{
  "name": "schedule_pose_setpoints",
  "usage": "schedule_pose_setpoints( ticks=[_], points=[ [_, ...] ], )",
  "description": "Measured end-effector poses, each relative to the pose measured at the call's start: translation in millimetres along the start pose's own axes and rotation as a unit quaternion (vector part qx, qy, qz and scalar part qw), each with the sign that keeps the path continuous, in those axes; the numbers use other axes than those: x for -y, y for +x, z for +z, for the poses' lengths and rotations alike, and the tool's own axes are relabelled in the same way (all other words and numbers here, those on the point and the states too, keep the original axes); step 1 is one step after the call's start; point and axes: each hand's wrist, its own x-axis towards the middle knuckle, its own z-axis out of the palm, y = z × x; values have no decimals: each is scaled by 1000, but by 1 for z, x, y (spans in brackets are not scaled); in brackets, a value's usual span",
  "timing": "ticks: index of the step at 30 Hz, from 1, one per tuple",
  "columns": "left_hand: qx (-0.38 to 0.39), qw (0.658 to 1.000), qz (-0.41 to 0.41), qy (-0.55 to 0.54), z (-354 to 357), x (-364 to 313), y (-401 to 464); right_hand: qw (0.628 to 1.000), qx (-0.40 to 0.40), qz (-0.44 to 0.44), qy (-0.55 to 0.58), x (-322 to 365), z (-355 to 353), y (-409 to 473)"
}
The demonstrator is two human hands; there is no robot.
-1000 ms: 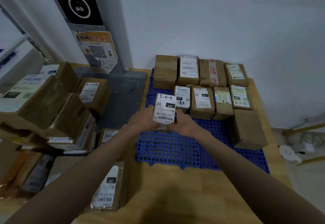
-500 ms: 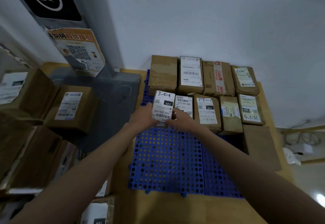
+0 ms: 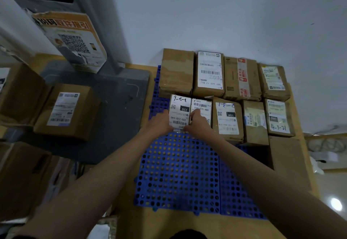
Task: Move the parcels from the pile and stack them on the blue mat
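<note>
- Pale wall behind, wooden floor under the blue mat (image 3: 178, 173); that mat is your landmark for everything below.
- Your left hand (image 3: 159, 124) and right hand (image 3: 199, 126) are both closed on the small parcel (image 3: 179, 112), the one with the "220" label, one hand on each side of it with the fingers curled around its near end.
- That small parcel sits at the mat's far-left part, at the left end of the second row; whether its base is fully down on the mat, you cannot tell from here.
- Just to its right is the white-labelled parcel (image 3: 201, 108), touching or nearly so; your right thumb lies across the seam between them.
- Judged from this, the step in hand is seating the parcel: press it flat, slide it flush against that neighbour and back against the plain brown box (image 3: 177, 71) behind it, then let go with both hands together so it doesn't tip.
- Most of the mat's near half is bare, so later parcels have room.
- Off the mat's left edge lies the pile (image 3: 65, 111), your next source.
</note>
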Motion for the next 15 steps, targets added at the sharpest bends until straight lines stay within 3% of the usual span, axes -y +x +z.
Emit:
schedule_pose_setpoints(
  ticks=[5,15],
  points=[
    [36,999,14,-12,-3,2,1,1000,-11,-2,-13,0,2,1],
    [38,998,-7,50,-9,7,-23,999,3,-1,-50,3,-8,-30]
  ],
)
